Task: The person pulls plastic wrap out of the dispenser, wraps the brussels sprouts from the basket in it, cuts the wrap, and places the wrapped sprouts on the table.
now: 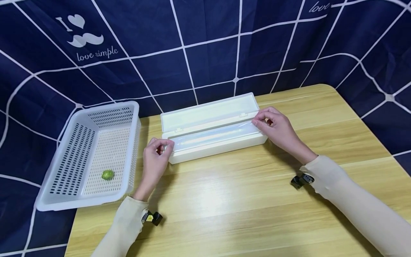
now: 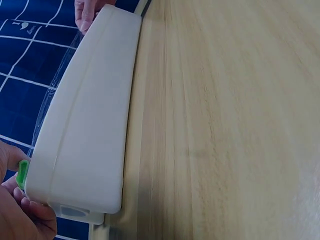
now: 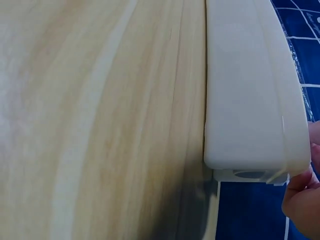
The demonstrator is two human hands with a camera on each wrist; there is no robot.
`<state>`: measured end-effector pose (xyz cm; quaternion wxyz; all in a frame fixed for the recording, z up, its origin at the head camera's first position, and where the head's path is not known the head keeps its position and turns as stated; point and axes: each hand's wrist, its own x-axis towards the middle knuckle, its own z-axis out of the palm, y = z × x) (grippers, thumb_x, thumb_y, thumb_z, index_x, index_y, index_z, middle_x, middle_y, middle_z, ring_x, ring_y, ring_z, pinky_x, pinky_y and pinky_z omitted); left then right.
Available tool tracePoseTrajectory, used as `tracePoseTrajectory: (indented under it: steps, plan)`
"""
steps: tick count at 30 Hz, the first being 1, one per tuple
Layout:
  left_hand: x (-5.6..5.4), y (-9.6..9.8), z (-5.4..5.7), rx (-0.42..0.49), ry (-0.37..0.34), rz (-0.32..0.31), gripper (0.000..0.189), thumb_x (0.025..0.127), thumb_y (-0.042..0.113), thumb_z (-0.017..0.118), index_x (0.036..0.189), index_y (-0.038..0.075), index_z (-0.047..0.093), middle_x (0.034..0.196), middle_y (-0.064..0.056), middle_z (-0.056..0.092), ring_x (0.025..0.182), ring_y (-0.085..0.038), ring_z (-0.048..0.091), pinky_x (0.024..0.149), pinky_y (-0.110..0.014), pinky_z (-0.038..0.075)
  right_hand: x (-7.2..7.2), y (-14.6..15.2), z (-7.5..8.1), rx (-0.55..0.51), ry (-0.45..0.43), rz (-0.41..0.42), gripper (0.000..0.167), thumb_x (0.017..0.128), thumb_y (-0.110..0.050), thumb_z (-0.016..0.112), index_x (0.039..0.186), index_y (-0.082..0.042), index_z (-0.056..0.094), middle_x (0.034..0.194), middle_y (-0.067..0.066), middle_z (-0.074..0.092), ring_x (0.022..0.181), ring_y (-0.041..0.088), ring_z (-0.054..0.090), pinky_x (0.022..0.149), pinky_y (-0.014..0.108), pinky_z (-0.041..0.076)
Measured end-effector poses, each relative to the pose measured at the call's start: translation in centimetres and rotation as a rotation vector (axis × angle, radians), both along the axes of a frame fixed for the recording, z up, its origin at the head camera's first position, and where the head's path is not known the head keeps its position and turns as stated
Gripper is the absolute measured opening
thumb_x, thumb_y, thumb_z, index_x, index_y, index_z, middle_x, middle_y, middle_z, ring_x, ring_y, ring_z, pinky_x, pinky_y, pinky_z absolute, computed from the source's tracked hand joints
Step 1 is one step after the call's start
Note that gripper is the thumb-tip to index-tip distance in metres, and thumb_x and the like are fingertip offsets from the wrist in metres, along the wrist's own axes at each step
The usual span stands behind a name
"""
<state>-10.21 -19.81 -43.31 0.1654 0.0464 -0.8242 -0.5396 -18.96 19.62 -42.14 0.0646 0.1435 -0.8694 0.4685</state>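
A long white plastic-wrap dispenser [image 1: 221, 141] lies on the table with its lid [image 1: 210, 111] raised at the back. Clear plastic wrap [image 1: 212, 135] stretches along its opening. At the left end, my left hand [image 1: 156, 155] pinches the wrap between thumb and curled fingers. A small green piece [image 2: 22, 174] shows beside those fingers in the left wrist view; what it belongs to is unclear. My right hand [image 1: 276, 126] pinches the wrap at the opposite end. In the right wrist view, the right hand [image 3: 303, 195] is partly cut off by the frame.
To the left stands a white perforated basket [image 1: 136, 142] with a small green fruit [image 1: 107, 174] in it. The wooden table [image 1: 231, 210] meets a dark blue grid-patterned cloth [image 1: 212, 64] behind. Both wrists carry small black cameras.
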Motion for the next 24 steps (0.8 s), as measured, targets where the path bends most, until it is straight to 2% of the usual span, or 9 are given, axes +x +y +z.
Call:
tracePoseTrajectory:
  steps: [1, 2, 8, 9, 13, 18, 20, 24]
  plan:
    - [0.0, 0.04, 0.01, 0.018, -0.002, 0.002, 0.006, 0.097, 0.001, 0.079, 0.096, -0.004, 0.081, 0.08, -0.005, 0.049, 0.073, -0.015, 0.045, 0.061, -0.017, 0.034, 0.03, 0.02, 0.01, -0.003, -0.004, -0.001, 0.014, 0.106, -0.014, 0.075, 0.103, -0.001, 0.078, 0.117, 0.006, 0.068, 0.097, 0.016, 0.055, 0.078, 0.02, 0.042]
    - [0.16, 0.27, 0.48, 0.032, -0.005, 0.003, 0.006, 0.097, -0.001, 0.078, 0.097, -0.006, 0.08, 0.08, -0.005, 0.049, 0.073, -0.014, 0.044, 0.06, -0.017, 0.034, 0.07, 0.04, 0.04, -0.006, -0.007, -0.002, 0.014, 0.106, -0.014, 0.075, 0.103, -0.001, 0.078, 0.117, 0.006, 0.068, 0.097, 0.016, 0.055, 0.078, 0.02, 0.042]
    - [0.27, 0.29, 0.64, 0.113, 0.011, -0.007, 0.009, 0.098, -0.001, 0.078, 0.098, -0.01, 0.078, 0.081, -0.005, 0.05, 0.074, -0.013, 0.045, 0.06, -0.016, 0.036, 0.22, 0.03, 0.28, -0.029, -0.034, -0.008, 0.016, 0.107, -0.017, 0.075, 0.104, -0.001, 0.078, 0.119, 0.006, 0.068, 0.099, 0.016, 0.056, 0.078, 0.019, 0.044]
    - [0.15, 0.07, 0.2, 0.124, 0.018, -0.008, 0.009, 0.098, 0.0, 0.079, 0.098, -0.009, 0.078, 0.081, -0.004, 0.05, 0.074, -0.012, 0.046, 0.06, -0.016, 0.037, 0.24, 0.03, 0.31, -0.033, -0.039, -0.01, 0.016, 0.107, -0.017, 0.075, 0.104, -0.001, 0.078, 0.119, 0.005, 0.068, 0.099, 0.016, 0.056, 0.079, 0.019, 0.045]
    - [0.04, 0.04, 0.1, 0.156, 0.034, 0.006, 0.004, 0.097, -0.002, 0.079, 0.094, -0.002, 0.08, 0.08, -0.004, 0.051, 0.075, -0.012, 0.046, 0.06, -0.017, 0.037, 0.22, 0.01, 0.3, -0.048, -0.048, -0.015, 0.016, 0.106, -0.017, 0.075, 0.104, -0.001, 0.079, 0.119, 0.006, 0.068, 0.101, 0.015, 0.056, 0.079, 0.019, 0.045]
    - [-0.09, 0.2, 0.08, 0.183, 0.065, 0.027, 0.017, 0.096, -0.005, 0.079, 0.089, 0.01, 0.082, 0.078, -0.003, 0.051, 0.072, -0.013, 0.046, 0.059, -0.018, 0.035, 0.1, 0.04, 0.35, -0.052, -0.03, -0.017, 0.014, 0.106, -0.014, 0.075, 0.104, -0.001, 0.08, 0.117, 0.007, 0.068, 0.1, 0.014, 0.056, 0.079, 0.018, 0.045]
    - [-0.09, 0.33, 0.19, 0.18, 0.074, 0.035, 0.018, 0.096, -0.006, 0.078, 0.088, 0.01, 0.082, 0.078, -0.003, 0.051, 0.072, -0.013, 0.045, 0.059, -0.019, 0.035, 0.08, 0.06, 0.39, -0.053, -0.02, -0.019, 0.013, 0.106, -0.014, 0.076, 0.104, -0.001, 0.08, 0.117, 0.007, 0.069, 0.099, 0.014, 0.056, 0.078, 0.018, 0.045]
    - [-0.13, 0.46, 0.25, 0.167, 0.086, 0.048, 0.011, 0.096, -0.005, 0.079, 0.091, 0.004, 0.081, 0.079, -0.003, 0.05, 0.072, -0.013, 0.045, 0.059, -0.019, 0.034, 0.1, 0.07, 0.47, -0.061, -0.012, -0.028, 0.013, 0.105, -0.014, 0.076, 0.104, -0.001, 0.081, 0.117, 0.007, 0.069, 0.1, 0.014, 0.056, 0.079, 0.019, 0.045]
